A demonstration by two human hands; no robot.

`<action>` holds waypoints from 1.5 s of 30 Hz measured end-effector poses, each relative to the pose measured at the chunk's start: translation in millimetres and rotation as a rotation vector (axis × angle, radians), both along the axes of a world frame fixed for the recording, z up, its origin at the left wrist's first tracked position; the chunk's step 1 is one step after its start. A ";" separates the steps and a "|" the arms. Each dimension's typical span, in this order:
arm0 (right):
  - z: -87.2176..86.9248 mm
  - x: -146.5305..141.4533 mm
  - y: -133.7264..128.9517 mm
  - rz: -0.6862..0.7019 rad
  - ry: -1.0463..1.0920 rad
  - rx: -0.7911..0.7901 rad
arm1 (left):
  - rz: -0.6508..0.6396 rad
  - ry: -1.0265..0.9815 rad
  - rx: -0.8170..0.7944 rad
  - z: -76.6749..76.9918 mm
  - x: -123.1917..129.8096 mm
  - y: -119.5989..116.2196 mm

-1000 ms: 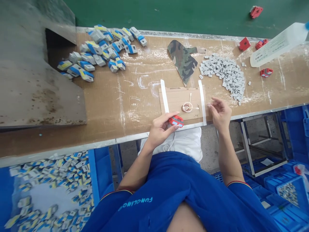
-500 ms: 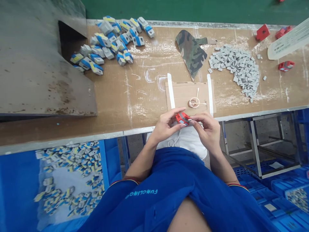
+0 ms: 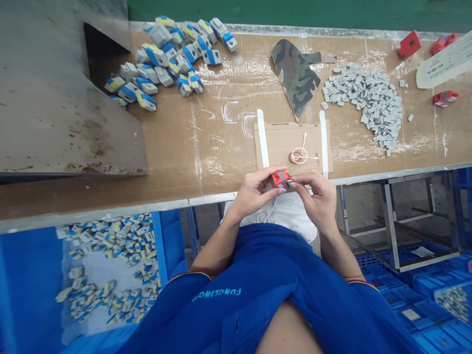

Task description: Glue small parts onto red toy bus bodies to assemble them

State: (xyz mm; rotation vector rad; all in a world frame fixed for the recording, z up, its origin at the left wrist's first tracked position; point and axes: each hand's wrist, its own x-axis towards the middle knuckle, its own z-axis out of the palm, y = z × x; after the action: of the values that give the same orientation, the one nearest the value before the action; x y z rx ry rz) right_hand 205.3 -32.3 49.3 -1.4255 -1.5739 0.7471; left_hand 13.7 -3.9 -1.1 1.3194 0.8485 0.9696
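Observation:
Over the table's near edge, my left hand [image 3: 254,191] grips a small red plastic toy vehicle part [image 3: 280,179] with a grey band, thumb below and fingers above. My right hand [image 3: 315,194] is closed in a pinch at the right end of that red part; a tiny pale bit shows at its fingertips, too small to name. Just beyond both hands lies a cardboard sheet [image 3: 282,140] taped down at its sides. On it stands a small round cup [image 3: 298,156] with white cotton swabs across it.
Blue, white and yellow parts [image 3: 155,54] lie in a heap by a grey metal housing [image 3: 66,108]. To the right are a camouflage scrap [image 3: 297,73], a pile of small grey pieces [image 3: 379,103], red parts [image 3: 445,98] and a translucent bottle [image 3: 442,64]. Blue crates [image 3: 165,246] stand below.
The red part has turned slightly between my hands, and its grey band now faces more upward. Both hands stay nearly in place; the view has shifted a little.

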 end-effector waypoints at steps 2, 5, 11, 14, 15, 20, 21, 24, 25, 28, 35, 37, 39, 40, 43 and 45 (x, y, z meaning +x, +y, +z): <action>1.5 0.4 0.6 0.018 -0.026 0.022 | 0.003 0.010 0.005 -0.2 -0.4 0.0; 4.9 0.9 2.1 0.042 -0.089 0.050 | 0.004 -0.010 0.002 -1.0 0.2 0.2; 12.5 -5.1 1.4 0.021 -0.165 0.033 | 0.035 0.022 0.017 -2.4 4.4 -0.7; 14.3 -10.8 -0.1 -0.016 -0.178 0.041 | 0.045 0.036 0.019 -2.2 4.9 -1.3; 14.6 -12.1 -0.2 -0.021 -0.188 0.039 | 0.051 0.034 0.017 -2.3 4.8 -1.5; 16.8 -12.3 0.9 0.031 -0.255 -0.007 | 0.059 0.010 0.014 -4.4 4.2 -1.5; 17.1 -11.9 1.2 0.039 -0.264 -0.008 | 0.055 0.003 0.012 -5.2 4.1 -1.3; 16.9 -10.9 1.5 0.042 -0.276 0.004 | 0.051 -0.016 0.004 -6.9 3.8 -0.6; 16.2 -10.1 1.4 0.044 -0.271 0.006 | 0.052 -0.015 0.008 -7.0 3.8 -0.4; 12.4 -5.3 0.2 0.070 -0.201 -0.004 | 0.045 0.002 0.043 -5.7 4.0 -0.3; 1.3 1.7 -3.2 0.008 0.055 -0.087 | -0.018 0.009 0.067 -4.0 5.0 -2.3; 2.1 -1.0 -2.8 0.014 0.007 -0.050 | -0.009 0.030 0.071 -4.5 3.8 -2.5; 4.9 -4.3 -2.0 0.037 -0.052 -0.010 | -0.009 0.067 0.085 -4.1 1.8 -1.9; 6.6 -6.1 -1.8 0.047 -0.079 0.002 | -0.012 0.086 0.096 -3.5 0.7 -1.4; 10.3 -11.6 -2.3 0.052 -0.157 0.006 | -0.019 0.130 0.131 -1.1 -1.2 0.7; 10.7 -15.9 -4.0 0.028 -0.212 0.015 | -0.013 0.150 0.152 -0.3 -1.3 1.9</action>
State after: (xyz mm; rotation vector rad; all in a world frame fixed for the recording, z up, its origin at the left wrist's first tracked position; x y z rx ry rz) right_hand 189.4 -36.3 60.0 -1.5148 -1.7600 0.6150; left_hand 12.4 -2.0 -1.4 1.5417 0.8928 0.9488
